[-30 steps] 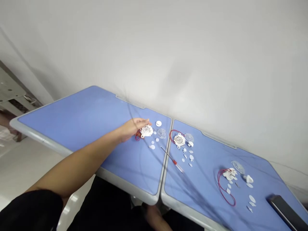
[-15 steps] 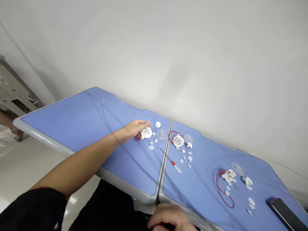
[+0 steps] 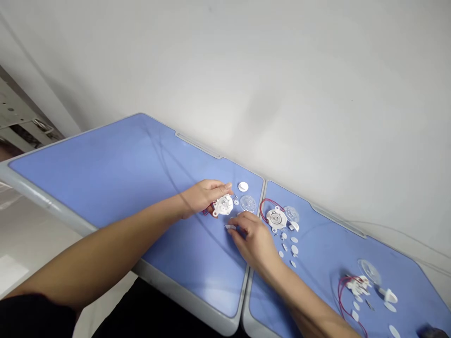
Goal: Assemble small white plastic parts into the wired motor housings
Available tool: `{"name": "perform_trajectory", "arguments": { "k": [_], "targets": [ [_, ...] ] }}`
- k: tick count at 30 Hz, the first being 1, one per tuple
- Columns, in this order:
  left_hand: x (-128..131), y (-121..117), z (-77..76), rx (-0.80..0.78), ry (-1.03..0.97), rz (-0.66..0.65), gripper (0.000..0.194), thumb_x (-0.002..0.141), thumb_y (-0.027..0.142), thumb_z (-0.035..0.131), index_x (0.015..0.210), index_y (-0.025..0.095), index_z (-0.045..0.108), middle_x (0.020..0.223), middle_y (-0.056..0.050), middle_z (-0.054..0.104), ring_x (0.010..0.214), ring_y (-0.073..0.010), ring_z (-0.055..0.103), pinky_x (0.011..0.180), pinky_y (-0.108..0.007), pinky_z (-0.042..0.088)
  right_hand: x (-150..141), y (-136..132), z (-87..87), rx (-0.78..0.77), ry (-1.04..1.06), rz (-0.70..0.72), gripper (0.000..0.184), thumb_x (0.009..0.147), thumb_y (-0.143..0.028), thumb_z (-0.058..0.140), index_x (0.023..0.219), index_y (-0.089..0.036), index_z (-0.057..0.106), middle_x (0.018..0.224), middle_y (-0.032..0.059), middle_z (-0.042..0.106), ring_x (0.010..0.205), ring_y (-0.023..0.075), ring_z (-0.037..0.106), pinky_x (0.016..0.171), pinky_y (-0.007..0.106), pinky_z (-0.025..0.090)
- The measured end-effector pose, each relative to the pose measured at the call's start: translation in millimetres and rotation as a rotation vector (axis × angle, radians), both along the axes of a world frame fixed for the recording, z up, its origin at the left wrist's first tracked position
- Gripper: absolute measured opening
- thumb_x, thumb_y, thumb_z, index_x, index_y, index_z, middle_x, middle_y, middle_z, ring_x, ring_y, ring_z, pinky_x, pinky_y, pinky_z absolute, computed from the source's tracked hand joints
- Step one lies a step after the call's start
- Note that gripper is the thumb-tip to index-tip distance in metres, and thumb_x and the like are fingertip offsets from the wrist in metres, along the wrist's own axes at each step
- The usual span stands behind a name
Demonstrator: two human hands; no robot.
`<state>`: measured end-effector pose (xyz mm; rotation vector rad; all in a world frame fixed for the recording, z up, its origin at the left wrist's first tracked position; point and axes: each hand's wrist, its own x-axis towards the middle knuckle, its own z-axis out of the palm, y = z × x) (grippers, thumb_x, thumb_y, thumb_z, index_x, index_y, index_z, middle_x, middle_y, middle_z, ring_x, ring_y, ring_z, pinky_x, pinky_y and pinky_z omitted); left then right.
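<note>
Fingers are closed on both hands, left (image 3: 201, 197) and right (image 3: 258, 238). Beneath the white housing (image 3: 224, 205), which the left ones grip, spreads the blue counter (image 3: 116, 164). Right of that housing sits a second housing (image 3: 276, 218); between them lies a clear disc (image 3: 248, 203). A white knob (image 3: 243, 187) rests beyond the gripped housing, and a small white piece (image 3: 230, 227), pinched by the right fingers, is on its near side.

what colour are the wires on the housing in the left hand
Red; the wires show best in the head view.
</note>
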<state>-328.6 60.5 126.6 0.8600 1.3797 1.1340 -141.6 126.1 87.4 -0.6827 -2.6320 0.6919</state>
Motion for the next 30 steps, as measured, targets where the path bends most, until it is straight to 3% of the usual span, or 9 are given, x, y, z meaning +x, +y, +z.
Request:
{"name": "perform_trajectory", "arguments": {
  "k": [7,9,11,14,17,23,27,30],
  "targets": [
    [-1,0,-2.3,0.007,-0.013,-0.007,0.054,0.081,0.062,0.052,0.101,0.013,0.062,0.059,0.003,0.055,0.043,-0.0086,0.050,0.043,-0.022,0.030,-10,3,1.2,-0.083,0.055,-0.006,0.018,0.080,-0.010,0.053,0.074,-0.020,0.068,0.075,0.0036,0.062,0.075,0.0187,0.056,0.070,0.032,0.043],
    [-1,1,-3.1,0.006,0.002,-0.006,0.055,0.080,0.063,0.052,0.100,0.013,0.062,0.058,0.003,0.055,0.043,-0.0083,0.049,0.043,-0.021,0.030,-10,7,8.7,-0.248,0.111,-0.069,0.013,0.079,-0.017,0.056,0.072,-0.019,0.067,0.072,0.0027,0.061,0.069,0.0169,0.054,0.066,0.031,0.043],
    [0,1,-3.6,-0.001,0.017,-0.013,0.056,0.080,0.064,0.051,0.101,0.013,0.061,0.059,0.003,0.055,0.043,-0.0083,0.049,0.043,-0.022,0.029,-9,13,18.3,-0.513,0.136,-0.166,0.011,0.077,-0.027,0.062,0.072,-0.019,0.068,0.067,0.0015,0.060,0.062,0.0145,0.051,0.060,0.029,0.041],
    [3,1,-3.5,-0.015,0.007,-0.040,0.057,0.079,0.065,0.053,0.101,0.013,0.061,0.063,0.002,0.057,0.047,-0.0086,0.050,0.046,-0.022,0.034,-5,22,29.9,-0.907,0.208,-0.259,0.022,0.070,-0.038,0.072,0.076,-0.018,0.070,0.067,0.0008,0.061,0.061,0.0125,0.050,0.057,0.026,0.039],
    [6,0,-1.9,-0.030,0.010,-0.072,0.059,0.076,0.066,0.055,0.101,0.013,0.062,0.066,0.002,0.057,0.049,-0.0091,0.050,0.050,-0.024,0.037,-4,25,33.6,-1.060,0.285,-0.291,0.027,0.062,-0.039,0.078,0.075,-0.017,0.072,0.068,0.0010,0.062,0.061,0.0111,0.050,0.057,0.025,0.039],
    [12,-3,5.5,-0.042,-0.005,-0.127,0.064,0.075,0.068,0.055,0.100,0.011,0.062,0.065,0.001,0.058,0.050,-0.0097,0.052,0.049,-0.024,0.036,-6,21,31.7,-0.981,0.314,-0.317,0.025,0.063,-0.039,0.077,0.074,-0.017,0.072,0.062,0.0010,0.061,0.059,0.0119,0.050,0.055,0.025,0.040],
    [15,-4,11.1,-0.033,-0.068,-0.153,0.060,0.075,0.066,0.058,0.095,0.010,0.063,0.062,0.000,0.059,0.050,-0.0093,0.051,0.048,-0.023,0.033,-7,14,30.6,-0.773,0.355,-0.314,0.021,0.069,-0.038,0.071,0.075,-0.018,0.071,0.065,0.0013,0.064,0.058,0.0123,0.052,0.055,0.026,0.043],
    [16,-5,13.3,-0.022,-0.095,-0.169,0.059,0.076,0.065,0.058,0.096,0.009,0.063,0.059,0.000,0.060,0.048,-0.0089,0.049,0.048,-0.023,0.034,-6,9,28.8,-0.532,0.391,-0.267,0.014,0.077,-0.032,0.065,0.077,-0.019,0.071,0.065,0.0006,0.065,0.058,0.0121,0.053,0.056,0.025,0.045]
  ]
}}
